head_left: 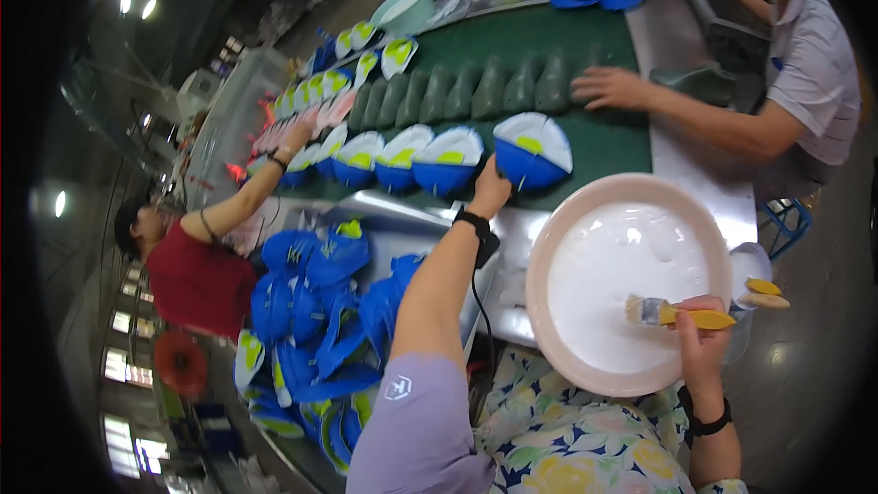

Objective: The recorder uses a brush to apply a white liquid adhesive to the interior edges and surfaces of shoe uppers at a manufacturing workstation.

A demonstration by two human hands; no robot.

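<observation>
My left hand grips a blue-and-white shoe upper with a yellow-green patch, at the right end of a row of similar uppers on the green work surface. My right hand holds a paintbrush by its yellow handle. The brush's pale bristles are over a pink basin of white liquid; whether they touch the liquid I cannot tell. Beyond the uppers stands a row of dark green shoe lasts.
A tray of blue uppers lies left of my arm. A co-worker's hand reaches toward the lasts from the right; another in red works at left. Beside the basin, a small container has yellow-handled brushes.
</observation>
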